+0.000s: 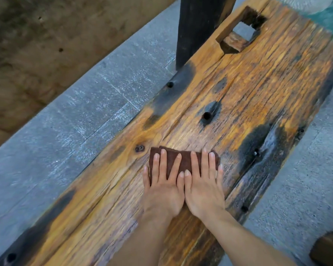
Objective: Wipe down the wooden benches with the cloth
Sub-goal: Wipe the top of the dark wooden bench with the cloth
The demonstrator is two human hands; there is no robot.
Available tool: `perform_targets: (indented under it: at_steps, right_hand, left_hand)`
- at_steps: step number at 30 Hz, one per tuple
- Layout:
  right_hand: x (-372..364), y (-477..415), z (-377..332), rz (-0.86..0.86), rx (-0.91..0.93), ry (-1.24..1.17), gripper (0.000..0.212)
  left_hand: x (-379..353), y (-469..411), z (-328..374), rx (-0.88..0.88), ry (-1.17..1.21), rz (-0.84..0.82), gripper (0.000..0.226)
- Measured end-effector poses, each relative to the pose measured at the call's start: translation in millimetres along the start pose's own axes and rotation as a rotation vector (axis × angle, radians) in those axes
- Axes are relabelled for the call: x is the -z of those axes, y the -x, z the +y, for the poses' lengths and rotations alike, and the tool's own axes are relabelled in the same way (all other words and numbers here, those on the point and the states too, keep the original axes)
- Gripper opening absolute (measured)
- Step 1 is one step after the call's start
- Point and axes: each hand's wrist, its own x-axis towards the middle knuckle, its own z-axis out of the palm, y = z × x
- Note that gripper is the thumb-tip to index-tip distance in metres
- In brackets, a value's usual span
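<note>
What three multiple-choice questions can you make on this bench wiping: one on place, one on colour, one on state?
1. Where is the cloth?
A. in a bucket
B. on the bench
C. on a chair

2. What colour is the cloth?
A. white
B. blue
C. dark brown

3. How do the left hand and right hand lie?
A. flat on the cloth, side by side
B. in fists
C. lifted off it

Answers:
1 B: it lies on the bench top.
2 C: dark brown shows around the hands.
3 A: both press it with straight fingers, thumbs touching.
</note>
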Motion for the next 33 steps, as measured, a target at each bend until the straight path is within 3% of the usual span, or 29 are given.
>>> perform_targets:
  at_steps: [7,20,33]
  right_hand:
    - [10.4,-21.8,-6.1,0.002,0.051,0.033,0.054]
    - [58.8,-147.6,-24.2,0.128,0.193,-0.023,0.055]
    - [107.9,-238.3,-5.7,0.182,0.272,0.016,0.052]
  left_hand:
    - [12.2,-18.6,-3.6,0.007,-0.014,-0.006,0.048]
    - [75.4,-134.7,7.3,0.054,-0.006,0.047,0.048]
    - [108.7,-218.6,60.9,0.282,0.095,0.064,0.055]
